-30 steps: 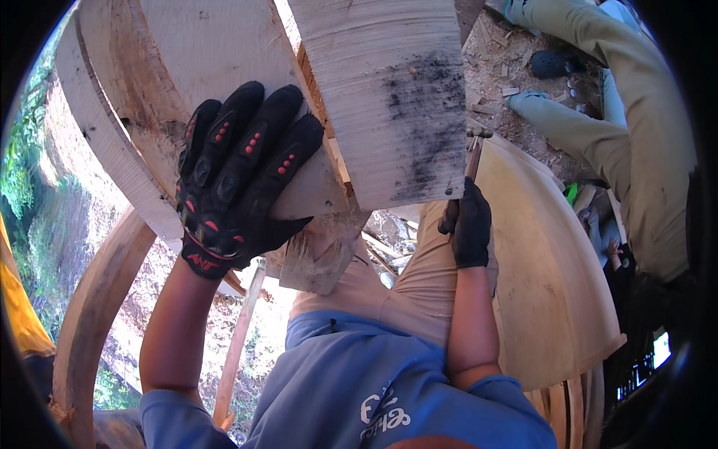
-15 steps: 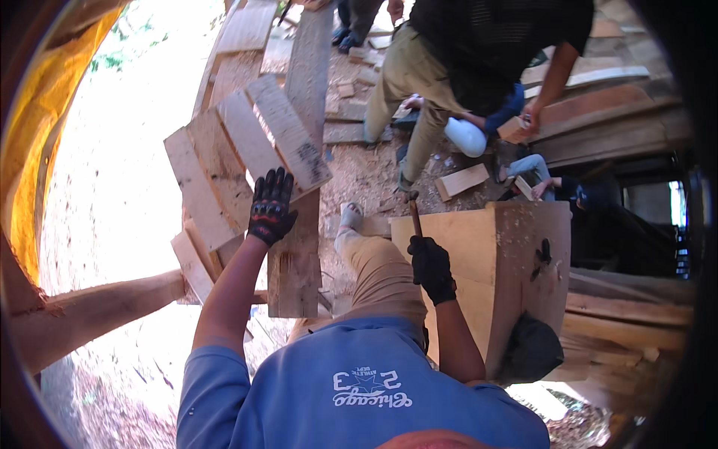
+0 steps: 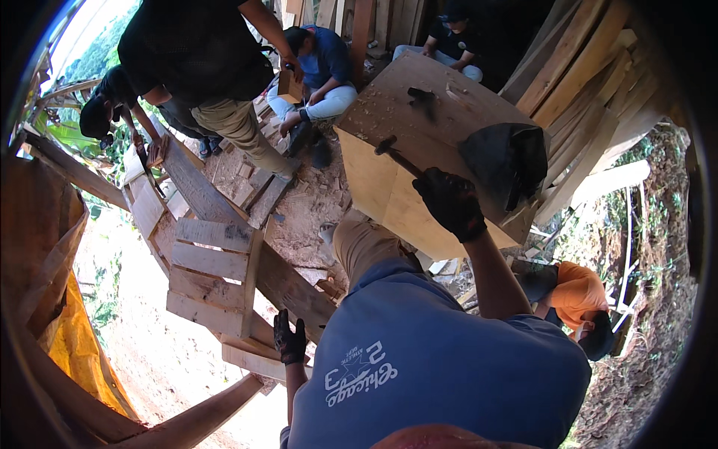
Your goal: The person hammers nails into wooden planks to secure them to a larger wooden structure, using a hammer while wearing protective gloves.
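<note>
My right hand (image 3: 450, 203), in a black glove, is closed round the handle of a hammer (image 3: 404, 160). The hammer's head reaches over the near edge of a large wooden box (image 3: 393, 86) strewn with shavings. On that box lie a black cloth item (image 3: 502, 153) and a small dark object whose kind I cannot make out. My left hand (image 3: 289, 340), gloved in black and red, is open with fingers apart and holds nothing. It is beside a long plank (image 3: 295, 288). Just beyond it, a slatted wooden crate (image 3: 209, 263) rests tilted across the plank.
A standing person (image 3: 198, 60) holds a wood block at the far left, near a seated person (image 3: 321, 71). Others are at the back, far left and lower right. Boards (image 3: 580, 67) lean at the right. Wood scraps and shavings cover the ground.
The view has swung to the right. My left hand has come off the crate and drawn back toward my body. My right hand, still gripping the hammer, has moved over the box's edge.
</note>
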### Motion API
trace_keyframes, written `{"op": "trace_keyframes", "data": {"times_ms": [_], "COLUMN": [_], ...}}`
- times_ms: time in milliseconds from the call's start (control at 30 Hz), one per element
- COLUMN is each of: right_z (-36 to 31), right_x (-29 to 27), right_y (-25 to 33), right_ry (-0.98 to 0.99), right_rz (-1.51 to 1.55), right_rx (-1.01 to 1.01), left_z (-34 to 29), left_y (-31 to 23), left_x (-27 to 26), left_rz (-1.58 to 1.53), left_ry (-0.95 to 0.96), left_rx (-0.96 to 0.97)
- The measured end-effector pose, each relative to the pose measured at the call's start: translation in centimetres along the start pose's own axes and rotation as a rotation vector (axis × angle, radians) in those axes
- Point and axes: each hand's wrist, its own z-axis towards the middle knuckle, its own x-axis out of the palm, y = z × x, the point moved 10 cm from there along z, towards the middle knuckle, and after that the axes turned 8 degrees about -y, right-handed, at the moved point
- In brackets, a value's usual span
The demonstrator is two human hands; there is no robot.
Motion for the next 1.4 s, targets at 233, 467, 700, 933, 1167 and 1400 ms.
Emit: {"op": "trace_keyframes", "data": {"times_ms": [233,467,700,933,1167,1400], "right_z": [-4.0,-4.7,-6.8,-17.2,-15.7,-18.1], "right_x": [9.6,-1.7,-6.2,11.8,15.6,14.1], "right_y": [-8.9,-3.2,-16.8,-29.5,-33.4,-37.3], "right_ry": [0.008,-0.109,-0.245,0.122,0.129,0.254], "right_rz": [0.01,0.295,0.029,-0.333,-0.779,-0.502], "right_rx": [0.127,0.44,0.646,0.428,0.151,0.261], "left_z": [-4.9,-2.3,-1.3,-2.3,-7.0,-8.4], "left_y": [3.1,3.6,-0.8,-1.8,1.0,0.0], "left_x": [3.0,6.4,-0.7,-2.9,-2.3,-3.1], "left_rz": [-0.104,-0.069,-0.079,-0.101,-0.186,-0.206], "left_ry": [-0.083,0.129,0.128,-0.021,-0.075,-0.113], "left_rx": [0.149,0.274,0.131,0.028,-0.24,-0.278]}}
